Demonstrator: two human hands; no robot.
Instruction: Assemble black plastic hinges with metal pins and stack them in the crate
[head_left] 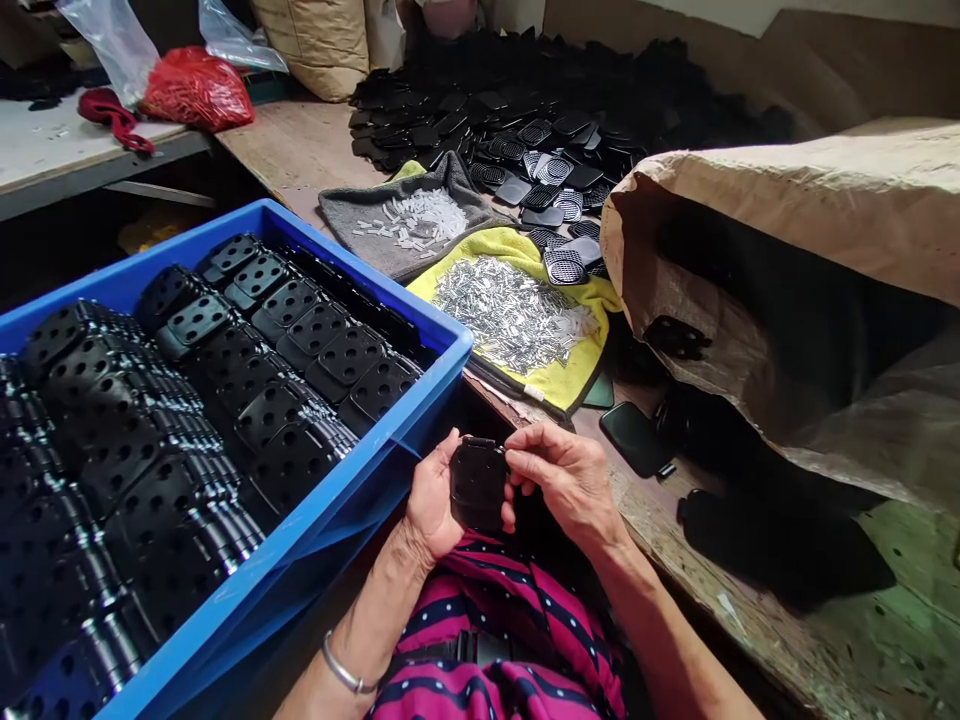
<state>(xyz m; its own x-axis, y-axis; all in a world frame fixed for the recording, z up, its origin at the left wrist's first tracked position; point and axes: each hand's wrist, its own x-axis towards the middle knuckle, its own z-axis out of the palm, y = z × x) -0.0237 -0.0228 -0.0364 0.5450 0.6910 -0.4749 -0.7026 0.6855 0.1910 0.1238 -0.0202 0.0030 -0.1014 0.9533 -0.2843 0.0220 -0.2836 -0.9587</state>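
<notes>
My left hand [435, 505] is closed round a flat black plastic plate [478, 488] with rounded corners, held over my lap. At the plate's top right corner, the thumb and forefinger of my right hand [559, 470] are pinched together on something small, too hidden to make out. To the left, a blue crate [375, 450] holds rows of black plates with round holes [289, 305], with shiny metal along their edges. Small metal pins [502, 310] lie heaped on a yellow cloth [576, 375] ahead of my hands.
Small white pieces [424, 218] rest on a grey cloth [345, 222]. Behind is a large pile of black plates [450, 120]. A big open paper sack [787, 190] stands at the right, near a loose black plate [634, 438]. Red bag [199, 88] at far left.
</notes>
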